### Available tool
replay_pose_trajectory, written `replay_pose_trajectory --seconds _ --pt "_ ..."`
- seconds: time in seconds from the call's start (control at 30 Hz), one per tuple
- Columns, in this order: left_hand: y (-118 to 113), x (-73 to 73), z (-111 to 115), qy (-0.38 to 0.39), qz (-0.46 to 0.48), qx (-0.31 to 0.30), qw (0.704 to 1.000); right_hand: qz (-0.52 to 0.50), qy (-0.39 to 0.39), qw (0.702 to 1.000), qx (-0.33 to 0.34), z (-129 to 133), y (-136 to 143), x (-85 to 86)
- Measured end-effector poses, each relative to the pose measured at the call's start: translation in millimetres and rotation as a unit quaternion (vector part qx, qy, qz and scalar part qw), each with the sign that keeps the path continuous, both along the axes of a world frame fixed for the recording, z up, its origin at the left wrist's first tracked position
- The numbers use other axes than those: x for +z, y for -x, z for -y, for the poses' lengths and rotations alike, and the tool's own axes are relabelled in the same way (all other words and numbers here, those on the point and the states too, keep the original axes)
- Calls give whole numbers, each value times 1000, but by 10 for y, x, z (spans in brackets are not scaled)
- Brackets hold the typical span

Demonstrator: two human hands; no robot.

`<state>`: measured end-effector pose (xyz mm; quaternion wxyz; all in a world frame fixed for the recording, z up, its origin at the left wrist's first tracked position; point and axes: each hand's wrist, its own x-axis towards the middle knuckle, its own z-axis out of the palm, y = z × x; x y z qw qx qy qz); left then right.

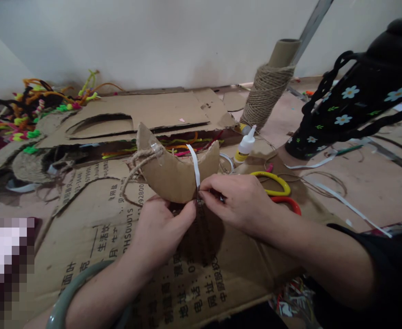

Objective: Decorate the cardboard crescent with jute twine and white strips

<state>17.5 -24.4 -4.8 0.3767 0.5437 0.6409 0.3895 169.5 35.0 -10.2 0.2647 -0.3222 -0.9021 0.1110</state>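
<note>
Between our two hands, raised over the desk [361, 185], stands a cardboard crescent [173, 180] with its horns pointing up. Our left hand [164, 224] holds it from below, fingers partly hidden behind its lower edge and thumb reaching toward the right hand. A narrow white strip [195, 167] crosses the crescent's face from top to bottom, and our right hand [237, 196] pinches its lower end between thumb and fingertips, close to the left thumb. Just above our left hand, twine [127, 185] hangs in a loop from one horn, near a shiny clear patch.

Beneath both hands we have a large piece of printed cardboard [118, 228]. Just beyond our right hand stands a small glue bottle [244, 147] with a white nozzle; beside that hand lie scissors [276, 183] with yellow and red handles, partly covered by our forearm. Farther out past it we see a twine-wrapped cone [267, 93] and, to its right, a black flask [345, 100] patterned with daisies. Beyond our left hand lies cut cardboard [166, 105], and farther left, a heap of colourful fuzzy stems [38, 103].
</note>
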Motion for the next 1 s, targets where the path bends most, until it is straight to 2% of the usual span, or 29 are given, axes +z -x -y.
replay_pose_trajectory --seconds 0.17,0.43,0.7,1.0 --pt "-21 42 -2 -1 10 3 1000 -12 29 1000 1 -9 12 14" --pt "-20 27 -2 -10 -12 11 1000 -2 6 1000 -17 -6 17 -17" --pt "-6 20 -5 -1 -5 8 1000 2 20 1000 -20 -10 14 -1" --pt "28 13 -35 46 188 -7 981 -36 44 998 16 -25 -26 12"
